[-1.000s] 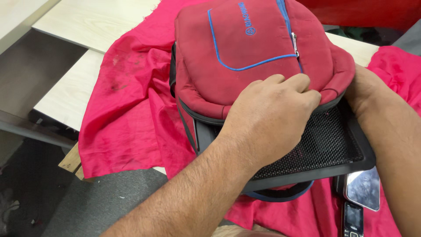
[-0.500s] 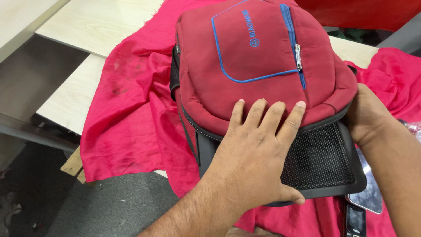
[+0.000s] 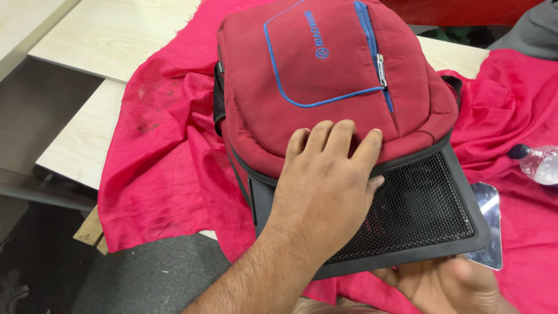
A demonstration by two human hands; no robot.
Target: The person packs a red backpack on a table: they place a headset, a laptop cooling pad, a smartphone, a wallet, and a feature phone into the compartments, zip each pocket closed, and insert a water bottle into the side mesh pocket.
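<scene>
A red backpack (image 3: 325, 81) with blue piping and a zipped front pocket is lying flat on a crumpled red cloth (image 3: 163, 168), which is spreading over a pale wooden tabletop (image 3: 110, 35). The left hand (image 3: 325, 186) is resting palm-down on the lower front of the bag, fingers (image 3: 337, 136) stretched out and slightly spread, pressing on the fabric just above the zip seam rather than gripping anything. The bag's black mesh base panel (image 3: 418, 203) is facing the camera (its rim is jutting out past the red body). The right hand (image 3: 447, 285) is sitting under the near edge of that black base, blurred and partly cut off by the frame, so whether it is closing on the rim is not something I can tell. A phone (image 3: 488, 224) with a glossy screen is lying just beside the base's right corner, and a clear plastic bottle (image 3: 537, 163) with a dark cap is lying further right on the cloth.
</scene>
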